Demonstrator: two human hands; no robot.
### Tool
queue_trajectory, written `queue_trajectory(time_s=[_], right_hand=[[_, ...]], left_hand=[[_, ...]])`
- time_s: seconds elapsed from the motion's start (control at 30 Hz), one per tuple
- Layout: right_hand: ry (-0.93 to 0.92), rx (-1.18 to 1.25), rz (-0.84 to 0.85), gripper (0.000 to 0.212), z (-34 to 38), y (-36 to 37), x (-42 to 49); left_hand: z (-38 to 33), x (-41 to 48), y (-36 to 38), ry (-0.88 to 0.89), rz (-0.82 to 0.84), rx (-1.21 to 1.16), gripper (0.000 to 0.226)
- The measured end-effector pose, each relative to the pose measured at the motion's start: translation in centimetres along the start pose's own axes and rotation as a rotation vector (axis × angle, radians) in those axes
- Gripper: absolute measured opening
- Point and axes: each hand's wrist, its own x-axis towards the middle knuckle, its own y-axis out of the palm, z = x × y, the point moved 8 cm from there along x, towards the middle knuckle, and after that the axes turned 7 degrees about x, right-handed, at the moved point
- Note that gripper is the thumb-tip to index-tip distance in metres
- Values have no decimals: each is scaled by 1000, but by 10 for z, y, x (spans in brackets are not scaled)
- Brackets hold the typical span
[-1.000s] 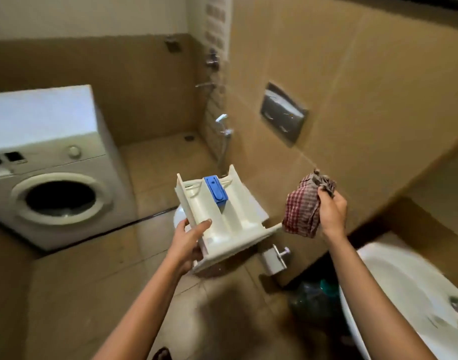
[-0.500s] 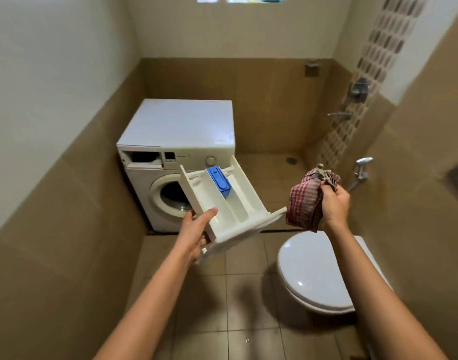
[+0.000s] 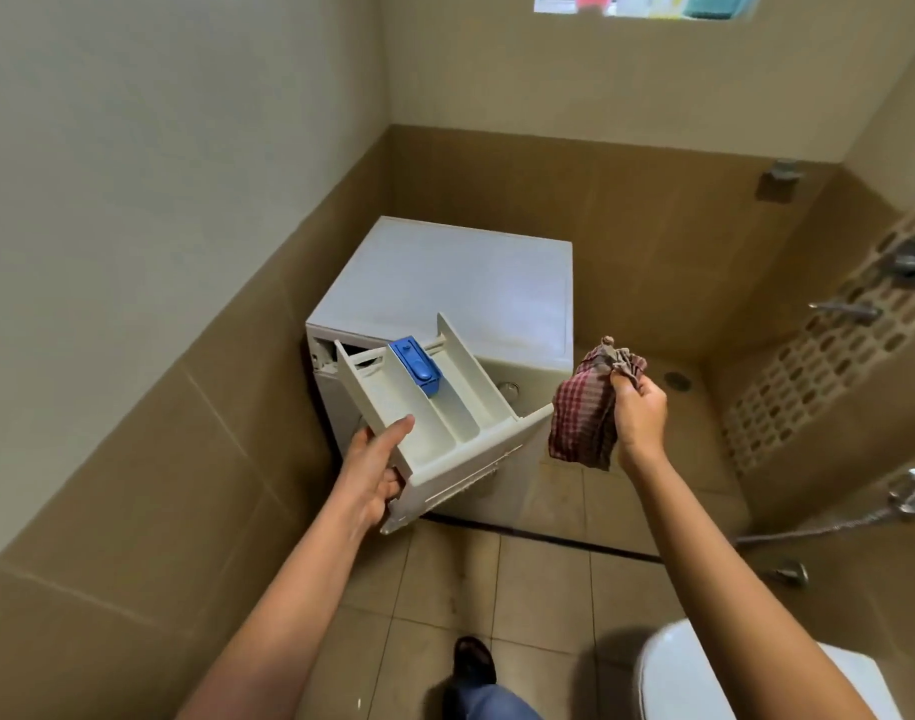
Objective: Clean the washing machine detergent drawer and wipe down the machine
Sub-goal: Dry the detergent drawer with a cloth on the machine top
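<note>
The left hand (image 3: 372, 475) held the white detergent drawer (image 3: 445, 423) by its near corner, thumb on the rim and fingers curled under it. The drawer was up in the air, tipped, in front of the washing machine (image 3: 445, 283). It had a blue insert (image 3: 416, 366) inside. The right hand (image 3: 640, 413) squeezed a bunched red checked cloth (image 3: 582, 423), just beside the drawer and not touching it.
</note>
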Motion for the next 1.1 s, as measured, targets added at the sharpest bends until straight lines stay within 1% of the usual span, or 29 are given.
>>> queue_trajectory(time_s=[0.23, 0.33, 0.4, 0.43, 0.53, 0.57, 0.67, 0.83, 0.9, 1.03, 1.1], right_hand=[[-5, -51, 65, 21, 6, 88, 91], [2, -45, 62, 21, 7, 118, 121], [9, -63, 56, 25, 6, 135, 140], [13, -69, 54, 27, 4, 143, 151], [14, -63, 46, 33, 1, 168, 177], [5, -62, 39, 33, 2, 176, 184], [-30, -74, 1, 31, 6, 198, 202], [-45, -99, -68, 35, 4, 215, 222], [-43, -89, -78, 33, 5, 220, 226], [-39, -42, -27, 31, 7, 233, 233], [-66, -28, 3, 33, 14, 238, 243]], left_hand=[[-66, 100, 6, -14, -59, -26, 52], [-92, 142, 8, -44, -60, -23, 52], [-108, 168, 12, -83, -43, -8, 53], [-114, 181, 15, -108, -30, 2, 52], [-135, 217, 26, -170, 45, 34, 38], [-142, 230, 31, -184, 78, 49, 39], [-160, 266, 41, -219, 165, 95, 53], [-180, 304, 63, -274, 285, 122, 57], [-184, 314, 74, -290, 315, 109, 53], [-180, 326, 96, -330, 404, 94, 28], [-178, 336, 104, -339, 444, 110, 20]])
